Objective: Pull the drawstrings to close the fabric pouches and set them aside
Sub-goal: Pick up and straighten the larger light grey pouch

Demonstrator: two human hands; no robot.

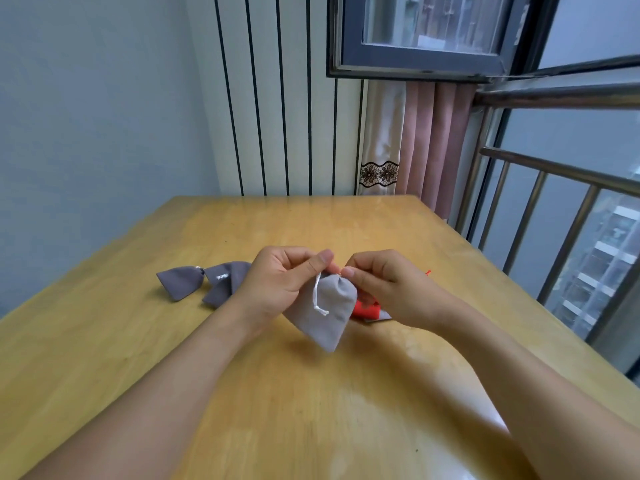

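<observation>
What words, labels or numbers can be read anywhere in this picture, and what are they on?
None can be read.
The light grey pouch pinched by both hands shows plain fabric.
The two darker grey pouches on the table bear no print.
The red pouch is mostly hidden; no lettering shows.
The curtain band carries a lace pattern, not text.

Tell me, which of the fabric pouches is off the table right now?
The light grey fabric pouch, pinched at its top by both hands. The two darker grey pouches and the red pouch lie on the wooden table.
</observation>
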